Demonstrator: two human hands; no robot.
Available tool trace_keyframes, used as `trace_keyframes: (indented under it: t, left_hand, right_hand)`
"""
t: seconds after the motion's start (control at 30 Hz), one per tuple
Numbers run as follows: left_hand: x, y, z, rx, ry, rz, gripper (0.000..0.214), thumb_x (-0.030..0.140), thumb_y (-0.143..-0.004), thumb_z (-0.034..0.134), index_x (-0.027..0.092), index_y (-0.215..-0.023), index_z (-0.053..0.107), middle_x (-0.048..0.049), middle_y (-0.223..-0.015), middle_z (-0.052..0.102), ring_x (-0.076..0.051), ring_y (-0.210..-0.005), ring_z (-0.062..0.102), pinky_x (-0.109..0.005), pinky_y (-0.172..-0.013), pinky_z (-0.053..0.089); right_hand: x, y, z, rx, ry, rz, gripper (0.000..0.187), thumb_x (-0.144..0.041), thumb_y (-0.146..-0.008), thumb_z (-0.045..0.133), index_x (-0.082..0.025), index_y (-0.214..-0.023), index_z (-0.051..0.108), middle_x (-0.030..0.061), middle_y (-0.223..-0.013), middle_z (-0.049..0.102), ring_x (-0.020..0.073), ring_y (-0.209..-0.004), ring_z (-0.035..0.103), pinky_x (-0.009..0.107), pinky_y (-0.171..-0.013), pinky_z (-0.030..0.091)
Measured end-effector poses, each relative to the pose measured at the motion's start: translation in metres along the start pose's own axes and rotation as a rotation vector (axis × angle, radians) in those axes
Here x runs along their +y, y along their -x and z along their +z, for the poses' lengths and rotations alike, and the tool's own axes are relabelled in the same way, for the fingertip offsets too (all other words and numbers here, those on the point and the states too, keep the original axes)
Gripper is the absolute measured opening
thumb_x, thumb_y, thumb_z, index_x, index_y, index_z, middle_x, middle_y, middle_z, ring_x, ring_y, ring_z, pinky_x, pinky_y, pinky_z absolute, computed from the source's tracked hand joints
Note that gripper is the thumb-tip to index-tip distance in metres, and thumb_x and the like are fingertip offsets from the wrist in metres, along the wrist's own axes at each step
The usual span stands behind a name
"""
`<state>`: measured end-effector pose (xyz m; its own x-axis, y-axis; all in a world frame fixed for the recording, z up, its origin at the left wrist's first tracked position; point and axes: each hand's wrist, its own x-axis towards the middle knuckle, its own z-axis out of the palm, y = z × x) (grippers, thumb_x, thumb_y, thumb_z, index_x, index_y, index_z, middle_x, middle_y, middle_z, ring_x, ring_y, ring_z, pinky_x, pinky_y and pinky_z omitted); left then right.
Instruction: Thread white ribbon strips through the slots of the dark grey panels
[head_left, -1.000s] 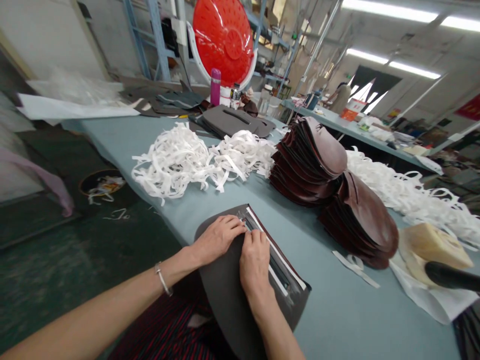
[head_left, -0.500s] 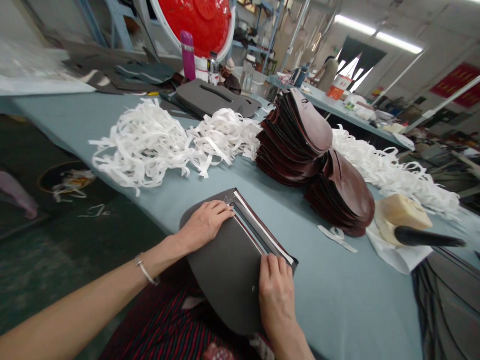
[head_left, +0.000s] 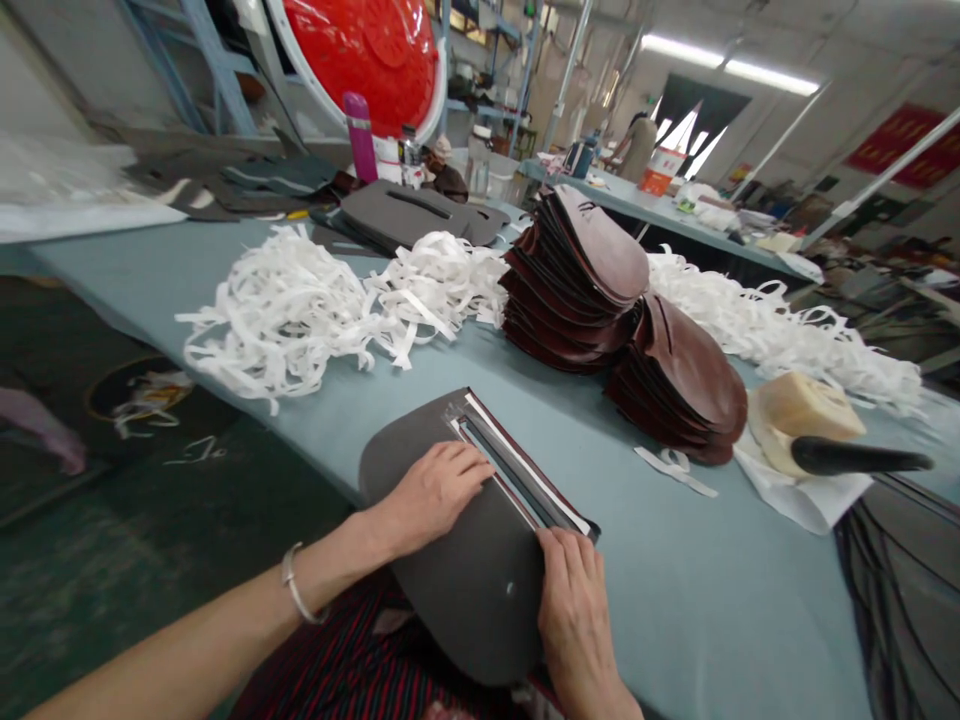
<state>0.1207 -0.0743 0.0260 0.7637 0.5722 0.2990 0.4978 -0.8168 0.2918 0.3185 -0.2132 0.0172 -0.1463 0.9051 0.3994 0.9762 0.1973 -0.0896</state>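
A dark grey panel with a rounded outline lies at the near table edge, partly over my lap. A long slot runs along its far straight side, bordered by a white strip and a dark brown edge. My left hand is closed at the slot's near edge, fingers together and curled over it. At the slot's right end, my right hand grips the panel with bent fingertips at the edge. Both thumbs are hidden.
Piles of white strips cover the table behind. Stacks of brown leather pieces stand right of centre. Farther right are a yellowish block and a black handle. Grey slotted pieces and a purple bottle stand farther back.
My left hand has slid along the slot's edge toward my right hand, uncovering the slot's left end. My right hand has shifted slightly right and down in view.
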Motion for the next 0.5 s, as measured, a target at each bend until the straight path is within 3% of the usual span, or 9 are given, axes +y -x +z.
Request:
trace_keyframes:
  t: [0.17, 0.5]
  left_hand:
    - [0.035, -0.001, 0.005, -0.022, 0.026, 0.008, 0.029, 0.026, -0.090, 0.050, 0.020, -0.118, 0.052, -0.0085, -0.115, 0.059, -0.024, -0.114, 0.050, -0.043, -0.096, 0.040]
    - [0.034, -0.003, 0.007, -0.043, 0.003, 0.001, 0.021, 0.025, -0.090, 0.048, 0.018, -0.109, 0.053, -0.0078, -0.108, 0.059, -0.025, -0.109, 0.051, -0.042, -0.095, 0.040]
  right_hand:
    - [0.003, 0.000, 0.003, -0.002, 0.014, -0.032, 0.034, -0.006, -0.088, 0.033, -0.013, -0.114, 0.054, 0.0135, -0.102, 0.058, 0.0257, -0.092, 0.050, 0.043, -0.080, 0.044]
    - [0.014, 0.007, 0.009, 0.025, 0.009, -0.123, 0.029, -0.010, -0.090, 0.038, -0.015, -0.113, 0.055, 0.0122, -0.100, 0.058, 0.0252, -0.093, 0.051, 0.041, -0.081, 0.043]
